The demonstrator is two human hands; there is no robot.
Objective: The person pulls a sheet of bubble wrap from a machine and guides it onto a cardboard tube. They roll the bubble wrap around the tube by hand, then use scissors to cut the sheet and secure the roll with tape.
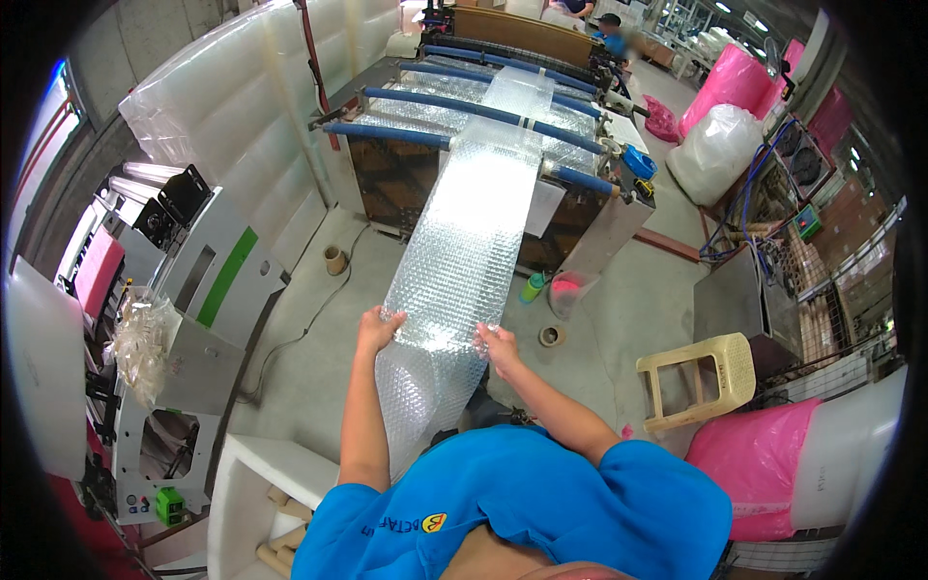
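Observation:
A long clear strip of bubble wrap runs from the machine's blue rollers down toward me. My left hand grips its left edge, the thumb on top. On the right edge my right hand pinches the bubble wrap between thumb and fingers. Between my hands the strip is stretched across, and below them it folds and hangs down in front of my body. The undersides of both hands' fingers are partly hidden by the film.
A cream plastic stool lies to the right, near a pink-wrapped roll. A grey machine with a green stripe stands left. Cardboard cores and a green bottle are on the floor. Another person is far back.

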